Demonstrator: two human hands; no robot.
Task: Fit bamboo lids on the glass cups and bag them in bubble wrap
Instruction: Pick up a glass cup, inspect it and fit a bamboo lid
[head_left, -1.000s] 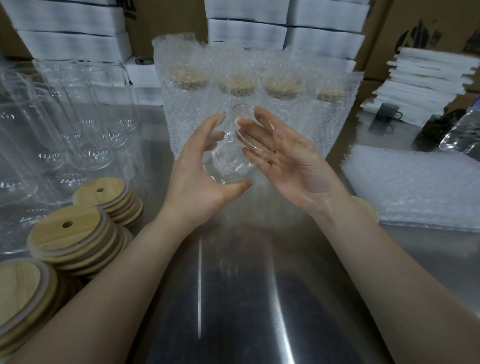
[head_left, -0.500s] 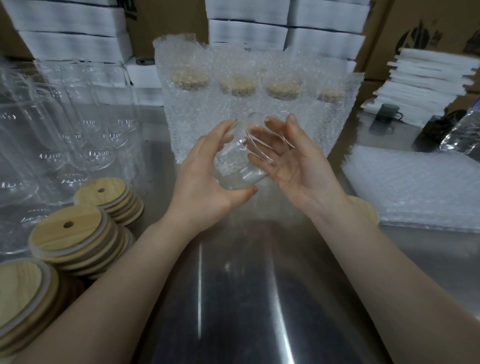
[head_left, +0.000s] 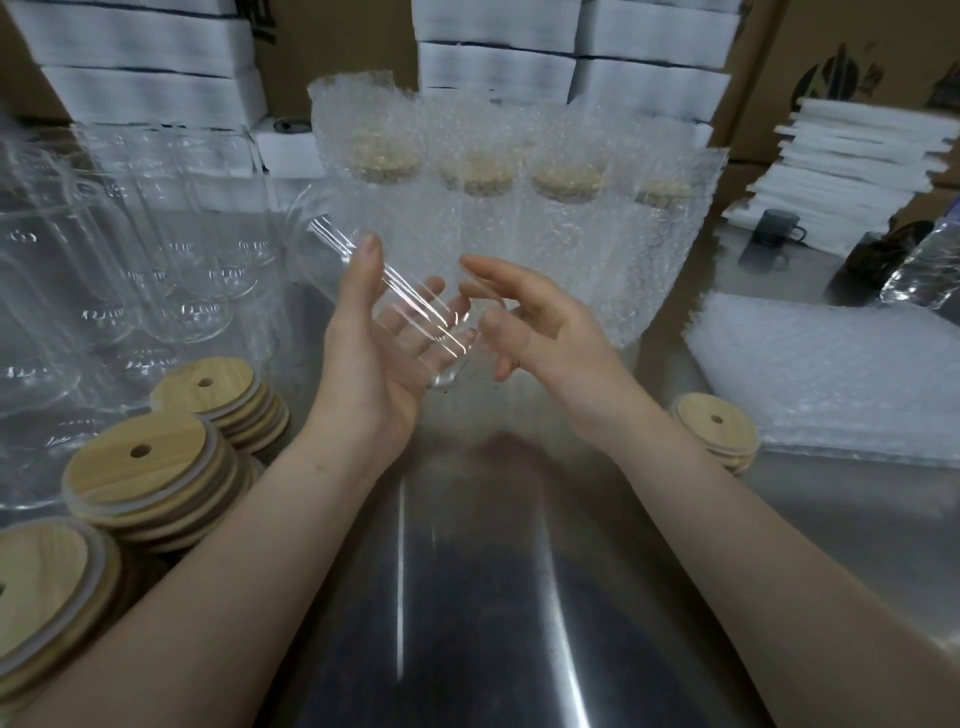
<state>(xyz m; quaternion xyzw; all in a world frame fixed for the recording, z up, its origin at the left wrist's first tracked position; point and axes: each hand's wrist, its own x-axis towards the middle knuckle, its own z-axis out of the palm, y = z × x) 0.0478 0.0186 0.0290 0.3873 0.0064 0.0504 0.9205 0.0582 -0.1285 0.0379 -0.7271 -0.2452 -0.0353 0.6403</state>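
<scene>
Cradling cup (head_left: 400, 306): left hand (head_left: 374, 364), thumb over its wall, mouth tilted toward 10 o'clock. Right hand (head_left: 540, 332): spread, beside base. Lids (head_left: 140, 467): stacked, 8 o'clock. Step, judged: cup unlidded; next calls for fetching a lid.

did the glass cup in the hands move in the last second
Yes: the glass cup tipped over, its mouth swinging left off the bagged cups toward the bare glasses.
</scene>
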